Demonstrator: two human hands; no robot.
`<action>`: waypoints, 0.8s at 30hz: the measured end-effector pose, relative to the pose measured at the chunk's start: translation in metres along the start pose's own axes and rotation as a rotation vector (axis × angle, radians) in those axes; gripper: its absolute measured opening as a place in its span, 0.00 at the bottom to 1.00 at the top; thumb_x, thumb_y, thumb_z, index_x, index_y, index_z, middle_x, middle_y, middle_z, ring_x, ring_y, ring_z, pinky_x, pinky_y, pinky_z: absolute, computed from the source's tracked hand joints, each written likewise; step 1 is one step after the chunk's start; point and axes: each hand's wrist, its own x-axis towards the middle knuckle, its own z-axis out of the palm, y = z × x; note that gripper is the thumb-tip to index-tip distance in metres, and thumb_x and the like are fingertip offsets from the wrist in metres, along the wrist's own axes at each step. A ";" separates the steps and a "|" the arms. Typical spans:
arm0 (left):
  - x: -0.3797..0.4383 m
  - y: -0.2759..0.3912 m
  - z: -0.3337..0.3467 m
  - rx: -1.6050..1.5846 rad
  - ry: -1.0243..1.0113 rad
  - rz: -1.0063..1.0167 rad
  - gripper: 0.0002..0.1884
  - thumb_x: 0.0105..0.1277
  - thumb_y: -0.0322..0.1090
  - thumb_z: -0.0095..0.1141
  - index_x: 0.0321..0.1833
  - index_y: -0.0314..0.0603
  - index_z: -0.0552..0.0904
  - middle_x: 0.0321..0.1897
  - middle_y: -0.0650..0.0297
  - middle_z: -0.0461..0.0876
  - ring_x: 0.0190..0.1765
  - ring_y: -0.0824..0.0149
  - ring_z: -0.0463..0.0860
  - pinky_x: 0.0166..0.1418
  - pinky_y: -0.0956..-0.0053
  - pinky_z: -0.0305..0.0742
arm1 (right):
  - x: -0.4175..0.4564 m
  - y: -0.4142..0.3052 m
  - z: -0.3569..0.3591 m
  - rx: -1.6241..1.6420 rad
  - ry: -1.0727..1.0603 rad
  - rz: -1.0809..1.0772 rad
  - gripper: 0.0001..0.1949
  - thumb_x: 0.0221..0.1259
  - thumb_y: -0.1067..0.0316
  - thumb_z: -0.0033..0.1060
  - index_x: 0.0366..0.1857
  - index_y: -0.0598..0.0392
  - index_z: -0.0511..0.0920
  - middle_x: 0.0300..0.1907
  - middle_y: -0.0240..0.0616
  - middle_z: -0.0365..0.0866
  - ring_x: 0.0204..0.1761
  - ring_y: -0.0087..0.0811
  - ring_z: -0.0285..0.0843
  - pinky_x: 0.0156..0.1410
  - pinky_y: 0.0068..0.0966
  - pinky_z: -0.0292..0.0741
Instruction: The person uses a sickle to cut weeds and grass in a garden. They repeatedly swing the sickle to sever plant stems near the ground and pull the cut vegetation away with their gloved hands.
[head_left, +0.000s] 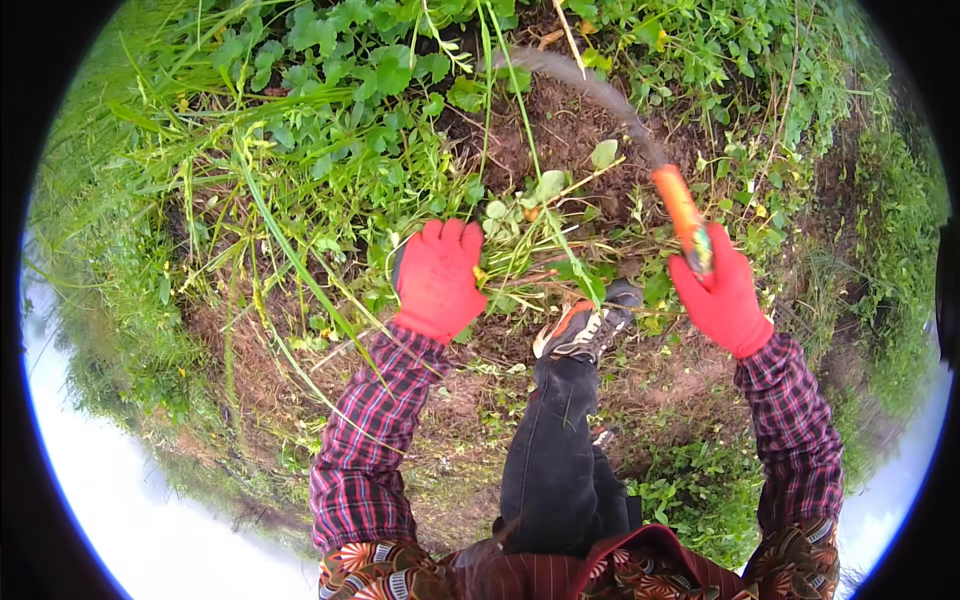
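Note:
My right hand (716, 292), in a red glove, grips the orange handle of a sickle (677, 202). Its curved, blurred blade arcs up and left over bare soil. My left hand (441, 281), also in a red glove, is at the left end of a bunch of cut weeds and stems (532, 262), with its back towards the camera. The palm and most of the fingers' undersides are hidden, so its hold on the stems cannot be made out. The bunch lies between my hands, in front of my shoe.
My shoe (585, 326) stands on the soil just below the cut stems. Leafy weeds (352, 67) grow ahead, and long grass (135, 150) leans in from the left. More low plants (750, 90) cover the ground at the upper right.

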 end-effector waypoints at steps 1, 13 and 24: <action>0.003 -0.004 -0.005 0.033 0.013 -0.026 0.37 0.38 0.41 0.69 0.55 0.38 0.72 0.48 0.57 0.75 0.50 0.54 0.74 0.52 0.62 0.71 | 0.013 -0.006 -0.002 -0.014 -0.090 -0.021 0.15 0.59 0.64 0.62 0.44 0.57 0.68 0.22 0.50 0.76 0.24 0.51 0.78 0.29 0.40 0.72; 0.055 -0.007 0.011 0.129 -0.267 0.010 0.28 0.41 0.34 0.61 0.50 0.40 0.75 0.37 0.53 0.78 0.40 0.49 0.81 0.42 0.58 0.78 | -0.069 0.053 0.006 -0.172 -0.355 0.239 0.16 0.60 0.61 0.60 0.45 0.56 0.68 0.27 0.55 0.78 0.32 0.60 0.78 0.36 0.48 0.74; 0.001 0.015 0.063 -0.095 0.098 -0.081 0.45 0.37 0.41 0.69 0.63 0.36 0.67 0.48 0.54 0.73 0.49 0.53 0.74 0.55 0.61 0.71 | 0.040 0.032 0.019 -0.380 -0.241 -0.057 0.17 0.60 0.59 0.61 0.47 0.53 0.67 0.26 0.53 0.79 0.30 0.57 0.78 0.34 0.49 0.74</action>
